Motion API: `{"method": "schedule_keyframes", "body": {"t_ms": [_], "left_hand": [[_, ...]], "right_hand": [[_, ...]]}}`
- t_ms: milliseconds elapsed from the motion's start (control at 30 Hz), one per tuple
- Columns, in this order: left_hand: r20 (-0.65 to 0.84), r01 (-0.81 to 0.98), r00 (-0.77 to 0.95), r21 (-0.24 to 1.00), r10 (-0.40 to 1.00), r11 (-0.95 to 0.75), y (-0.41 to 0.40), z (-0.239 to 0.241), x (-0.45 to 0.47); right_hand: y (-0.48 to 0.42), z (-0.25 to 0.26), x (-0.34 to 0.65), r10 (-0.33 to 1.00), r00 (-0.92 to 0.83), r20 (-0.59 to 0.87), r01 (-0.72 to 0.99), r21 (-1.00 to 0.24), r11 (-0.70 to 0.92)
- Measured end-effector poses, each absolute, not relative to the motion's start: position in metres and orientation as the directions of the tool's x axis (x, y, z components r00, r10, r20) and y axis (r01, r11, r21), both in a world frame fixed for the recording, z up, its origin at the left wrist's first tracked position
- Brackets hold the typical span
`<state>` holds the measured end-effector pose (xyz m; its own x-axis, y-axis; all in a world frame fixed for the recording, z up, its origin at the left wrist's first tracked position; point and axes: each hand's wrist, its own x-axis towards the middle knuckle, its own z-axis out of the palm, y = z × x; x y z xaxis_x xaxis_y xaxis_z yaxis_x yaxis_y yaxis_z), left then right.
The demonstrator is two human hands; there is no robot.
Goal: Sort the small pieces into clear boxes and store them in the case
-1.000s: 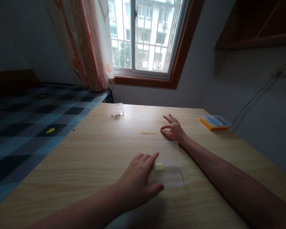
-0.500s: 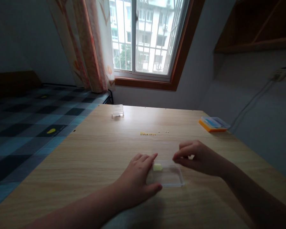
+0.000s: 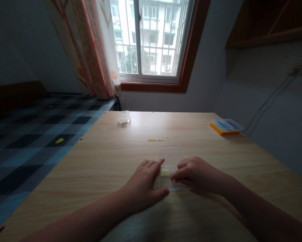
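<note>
Box (image 3: pixel 177 190), clear plastic, sits on the surface (image 3: pixel 110 151), a pale yellow block (image 3: pixel 165 172) at its left end. The left hand (image 3: pixel 147 181), fingers spread, touches that end; the right hand (image 3: pixel 195 174) pinches over the box, contents indiscernible. Tiny yellow pieces (image 3: pixel 151 139) lie beyond it.

And here's the clear plastic box (image 3: pixel 167 184), lying flat and open on the table (image 3: pixel 95 168), its see-through lid (image 3: pixel 171 155) folded back on the far side. A small pale-yellow block (image 3: pixel 165 172) sits inside, at the left end. Farther out, a line of tiny yellow pieces (image 3: pixel 151 139), three whitish bits (image 3: pixel 174 137) dotted to its right.
</note>
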<state>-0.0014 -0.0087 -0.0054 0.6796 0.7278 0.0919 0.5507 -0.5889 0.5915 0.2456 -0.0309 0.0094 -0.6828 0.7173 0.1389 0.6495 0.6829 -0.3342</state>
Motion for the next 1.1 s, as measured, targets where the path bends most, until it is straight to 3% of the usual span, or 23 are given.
{"method": "schedule_keyframes", "body": {"t_ms": [667, 1100], "left_hand": [[0.084, 0.549, 0.672, 0.61, 0.736, -0.571, -0.008, -0.006, -0.001], [0.091, 0.557, 0.671, 0.594, 0.736, -0.581, -0.008, -0.008, -0.002]], "right_hand": [[-0.035, 0.015, 0.251, 0.746, -0.66, 0.087, 0.697, -0.302, 0.651], [-0.033, -0.001, 0.242, 0.821, -0.539, 0.189, 0.769, -0.288, 0.571]]}}
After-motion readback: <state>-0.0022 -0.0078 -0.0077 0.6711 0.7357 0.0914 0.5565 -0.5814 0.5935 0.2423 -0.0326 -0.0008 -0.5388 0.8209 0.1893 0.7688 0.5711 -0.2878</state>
